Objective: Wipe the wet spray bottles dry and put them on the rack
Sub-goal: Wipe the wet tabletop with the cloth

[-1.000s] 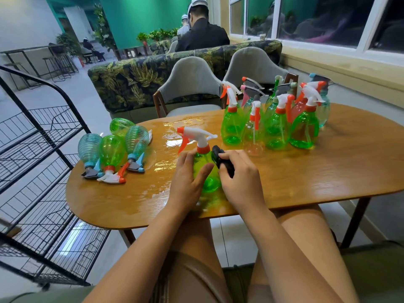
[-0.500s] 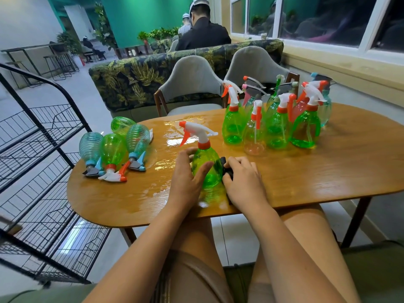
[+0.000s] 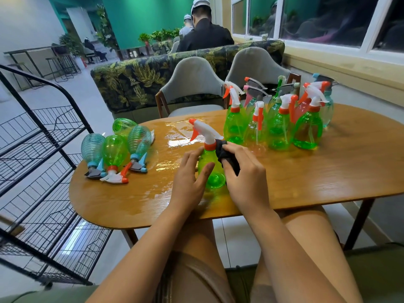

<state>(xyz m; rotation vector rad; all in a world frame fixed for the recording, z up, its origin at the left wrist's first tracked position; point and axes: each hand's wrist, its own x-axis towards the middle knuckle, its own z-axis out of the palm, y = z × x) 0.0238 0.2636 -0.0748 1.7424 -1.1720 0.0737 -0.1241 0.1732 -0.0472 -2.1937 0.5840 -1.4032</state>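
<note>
A black wire rack (image 3: 39,189) stands left of the wet oval wooden desk (image 3: 317,176), which carries a cluster of upright spray bottles (image 3: 277,127) at the back and four lying bottles (image 3: 113,149) at left. Near the front edge, the left grip (image 3: 188,182) clasps an upright green plastic spray bottle with a white-and-orange trigger (image 3: 211,169), while the right grip (image 3: 244,176) clutches a black cloth (image 3: 227,156) against its shoulder.

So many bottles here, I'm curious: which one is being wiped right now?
The green bottle with the white-and-orange trigger, standing alone nearest the person. The left hand holds it, and the right hand presses a black cloth against it.
</note>
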